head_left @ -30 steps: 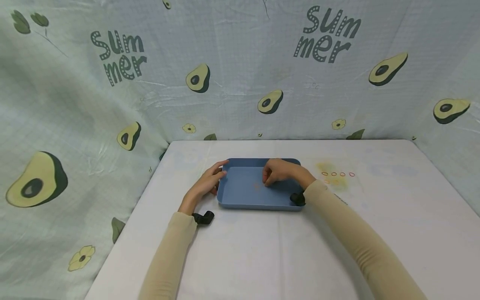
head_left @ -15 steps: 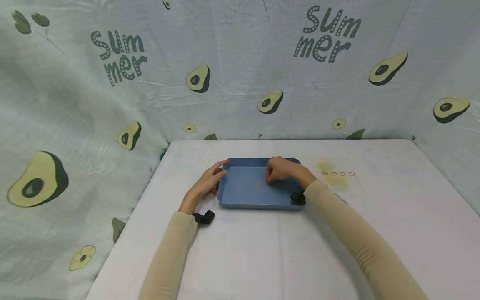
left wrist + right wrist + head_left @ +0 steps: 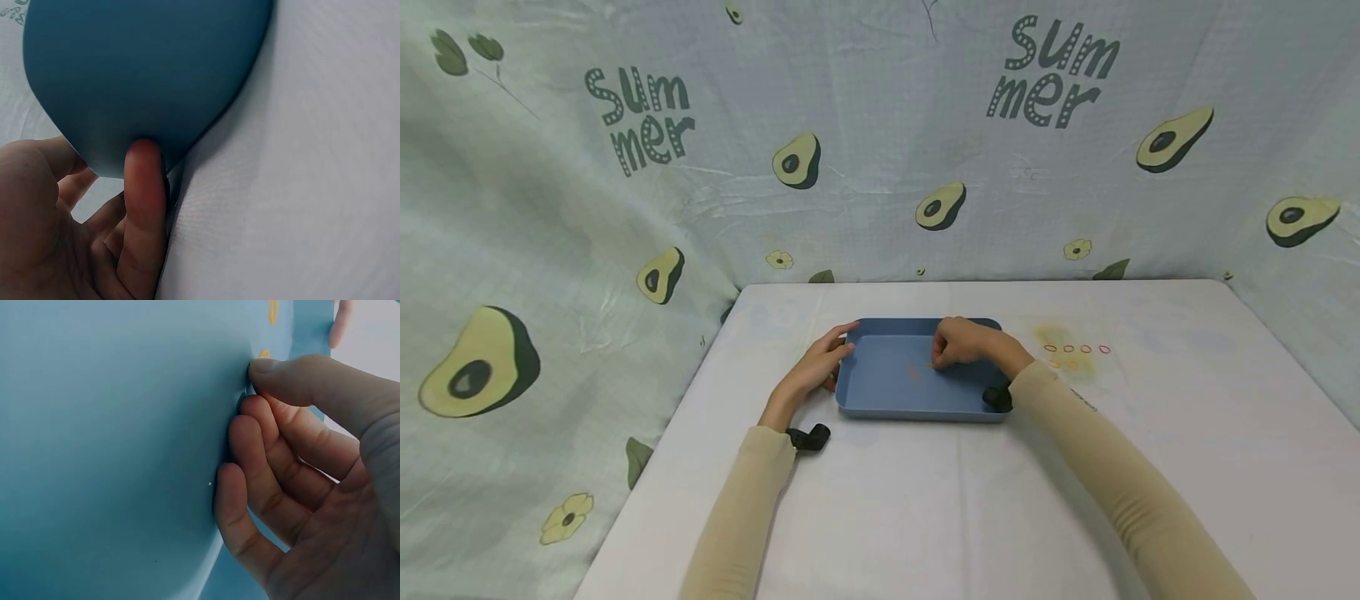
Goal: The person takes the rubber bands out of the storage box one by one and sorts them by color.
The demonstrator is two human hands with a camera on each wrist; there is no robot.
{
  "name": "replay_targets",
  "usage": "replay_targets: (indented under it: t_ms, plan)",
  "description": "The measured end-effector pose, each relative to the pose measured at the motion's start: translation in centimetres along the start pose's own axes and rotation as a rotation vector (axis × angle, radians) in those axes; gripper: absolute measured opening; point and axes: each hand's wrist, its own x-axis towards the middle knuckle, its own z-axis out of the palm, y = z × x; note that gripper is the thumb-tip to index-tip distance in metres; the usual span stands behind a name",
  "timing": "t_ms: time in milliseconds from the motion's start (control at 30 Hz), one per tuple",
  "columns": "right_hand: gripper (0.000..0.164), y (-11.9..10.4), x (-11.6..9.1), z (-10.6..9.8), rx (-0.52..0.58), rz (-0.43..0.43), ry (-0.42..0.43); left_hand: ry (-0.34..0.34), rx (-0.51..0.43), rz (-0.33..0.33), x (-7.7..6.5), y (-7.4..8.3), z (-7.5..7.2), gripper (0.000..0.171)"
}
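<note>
Right hand [image 3: 966, 342]: fingers [image 3: 245, 437] curled, tips down in the tray; thumb tip just beside an orange ring [image 3: 264, 354]. Whether one is pinched: cannot tell.

Left hand [image 3: 812, 367]: grasping the tray's left end, thumb at the rim, another finger against the outer wall.

Tray [image 3: 880, 412], blue, shallow: flat on the worktop [image 3: 880, 508], between the hands. Orange rings inside, by the right fingertips.

Hazards, as judged: ring small and thin, liable to slip or flick away if caught by its edge; two might come up together, lying so close. Fingers and thumb screen the pickup point from above. Tray could skid or tip if the left hand pushes unevenly. Red rings [image 3: 1068, 345], row of four, right of tray, near the sleeve [image 3: 1060, 417]: a low sweep of the forearm could scatter them.

Writing: "SUMMER", printed twice on the backdrop [image 3: 865, 83], each broken as "SUM / MER". Dark script [image 3: 1084, 400] on the worktop beside the sleeve: too small to read. Brands, labels: none legible.
</note>
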Motion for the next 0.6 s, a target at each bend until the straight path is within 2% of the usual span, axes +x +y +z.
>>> replay_targets:
  t_ms: [267, 600]
  plan:
    - [0.014, 0.09, -0.16, -0.07, -0.033, -0.034, 0.038, 0.013, 0.009, -0.004, -0.01, 0.08, 0.09, 0.047]
    - [0.014, 0.34, -0.64, -0.29, -0.041, -0.037, 0.041, 0.012, 0.009, -0.003, 0.03, -0.19, 0.09, 0.045]
